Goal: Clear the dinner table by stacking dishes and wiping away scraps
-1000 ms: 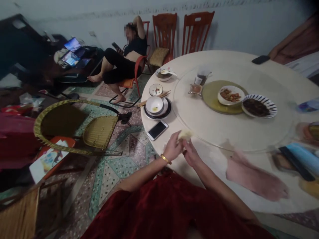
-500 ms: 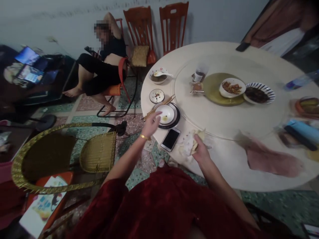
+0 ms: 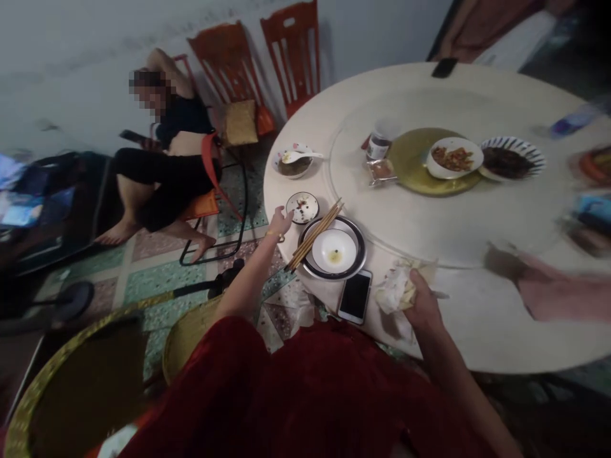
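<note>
My left hand [image 3: 280,222] reaches to the table's left edge and touches the rim of a small saucer [image 3: 302,207] holding scraps; its fingers are curled round that rim. My right hand [image 3: 421,299] rests on the round table [image 3: 458,331], closed on a crumpled tissue [image 3: 395,291]. Between the hands lie a dark phone [image 3: 355,296] and a white bowl [image 3: 335,250] stacked on a dark-rimmed plate [image 3: 358,238], with chopsticks [image 3: 315,234] laid across its left side.
A glass turntable [image 3: 429,216] carries a yellow-green mat, two food dishes [image 3: 455,157] and a jar [image 3: 378,146]. A bowl with a spoon [image 3: 292,161] sits further back. A pink cloth [image 3: 558,292] lies right. A person [image 3: 162,165] sits on a chair at left. A wicker chair [image 3: 86,369] stands near me.
My left hand moved from the white bowl's rim to the small saucer further back. My right hand kept the tissue and stayed on the table. The camera swung left.
</note>
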Available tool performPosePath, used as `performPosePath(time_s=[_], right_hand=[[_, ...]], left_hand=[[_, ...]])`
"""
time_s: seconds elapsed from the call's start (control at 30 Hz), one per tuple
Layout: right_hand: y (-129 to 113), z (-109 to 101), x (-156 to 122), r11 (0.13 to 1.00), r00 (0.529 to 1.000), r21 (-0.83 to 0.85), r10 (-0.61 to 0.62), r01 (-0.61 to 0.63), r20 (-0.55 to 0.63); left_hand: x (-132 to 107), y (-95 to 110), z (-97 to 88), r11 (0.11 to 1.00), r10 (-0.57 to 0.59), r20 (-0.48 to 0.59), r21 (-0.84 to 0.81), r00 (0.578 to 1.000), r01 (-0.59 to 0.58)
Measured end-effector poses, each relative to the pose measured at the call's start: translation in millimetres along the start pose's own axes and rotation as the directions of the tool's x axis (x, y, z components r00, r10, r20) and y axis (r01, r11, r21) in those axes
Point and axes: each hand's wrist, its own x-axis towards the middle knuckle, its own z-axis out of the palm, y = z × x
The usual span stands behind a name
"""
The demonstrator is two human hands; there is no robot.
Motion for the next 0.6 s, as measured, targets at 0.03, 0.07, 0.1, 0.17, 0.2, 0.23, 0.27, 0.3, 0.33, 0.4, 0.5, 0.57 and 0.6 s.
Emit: performPosePath(time_s=[0.03, 0.07, 0.1, 0.17, 0.2, 0.23, 0.27, 0.3, 0.33, 0.4, 0.5, 0.57, 0.6], right_hand=[[3.7, 6.0, -3.2, 0.999, 0.999, 0.005, -0.031, 0.032, -0.044], [8.3, 12.6, -7.2, 0.998, 0.993, 0.016, -0.061, 0.063, -0.1], [13.4, 19.8, -11.7, 0.996, 0.984, 0.029, -0.084, 0.09, -0.158], [23.6, 35.4, -21.7, 0.99, 0.959, 0.052, -0.11, 0.128, -0.261], [28.1, 43.3, -27.1, 0.989, 0.949, 0.057, -0.114, 0.137, -0.294], [31.8, 50.9, -32.6, 0.989, 0.944, 0.056, -0.116, 0.14, -0.308], [34.6, 58.1, -38.4, 0.988, 0.94, 0.054, -0.124, 0.148, -0.317], [36.5, 64.7, -44.3, 0.986, 0.937, 0.051, -0.135, 0.16, -0.322], [37.9, 70.6, -50.3, 0.984, 0.934, 0.05, -0.147, 0.172, -0.326], [39.7, 80.6, -61.7, 0.982, 0.933, 0.064, -0.145, 0.175, -0.328], [43.3, 93.0, -74.8, 0.982, 0.938, 0.112, -0.108, 0.152, -0.33], [46.5, 101.1, -80.0, 0.977, 0.939, 0.15, -0.095, 0.152, -0.329], [48.0, 105.0, -81.8, 0.974, 0.943, 0.167, -0.09, 0.15, -0.321]], left_hand=[[-4.2, -4.1, -1.4, 0.999, 0.012, 0.069, 0.042, 0.998, -0.015], [-11.5, -8.1, -3.6, 0.996, 0.038, 0.151, 0.069, 0.988, -0.049], [-20.6, -11.3, -5.9, 0.996, 0.039, 0.254, 0.068, 0.966, -0.058], [-38.8, -14.3, -9.3, 1.0, 0.003, 0.419, 0.023, 0.908, -0.014], [-45.6, -13.9, -9.5, 1.0, -0.011, 0.472, 0.01, 0.881, 0.007], [-50.0, -12.4, -8.4, 1.0, -0.01, 0.503, 0.006, 0.864, 0.009], [-52.1, -10.3, -6.4, 1.0, 0.002, 0.518, 0.014, 0.855, -0.012], [-52.0, -8.0, -3.9, 0.998, 0.025, 0.525, 0.033, 0.85, -0.05], [-50.4, -5.9, -1.3, 0.994, 0.05, 0.53, 0.056, 0.846, -0.094], [-45.2, -3.6, 2.7, 0.981, 0.091, 0.545, 0.095, 0.834, -0.169], [-38.8, -3.3, 4.5, 0.952, 0.114, 0.591, 0.164, 0.799, -0.257], [-36.8, -2.3, 5.4, 0.894, 0.097, 0.633, 0.284, 0.768, -0.347], [-36.1, -1.3, 6.4, 0.847, 0.079, 0.654, 0.354, 0.752, -0.396]])
